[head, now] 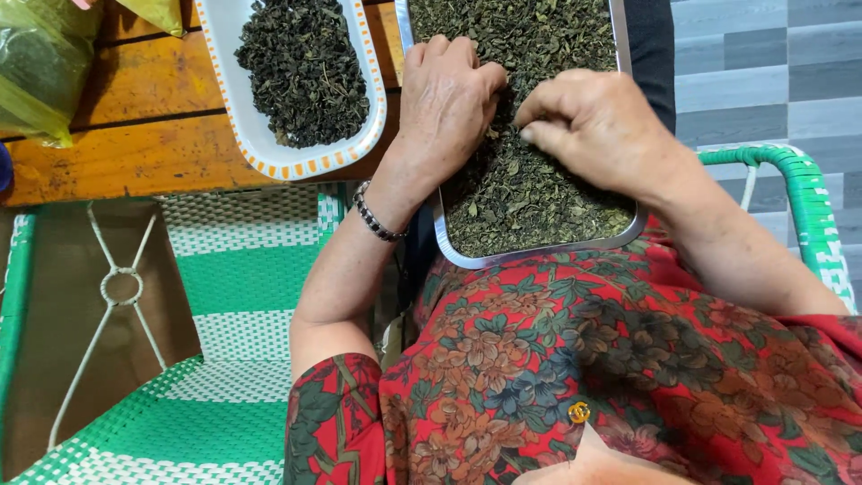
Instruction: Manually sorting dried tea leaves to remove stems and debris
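Observation:
A steel tray (539, 254) full of dried green tea leaves (530, 193) rests on my lap. My left hand (444, 99) lies palm down on the leaves, fingers curled together, with a beaded bracelet (375, 218) on its wrist. My right hand (593, 121) sits just beside it over the leaves, its fingertips pinched together on a bit of leaf. The two hands nearly touch at the tray's middle.
A white oval dish (269, 148) with an orange-checked rim holds darker rolled tea leaves on a wooden table (135, 135). Yellow-green plastic bags (36, 72) lie at the far left. Green-and-white woven chairs (242, 269) stand left and right (813, 207).

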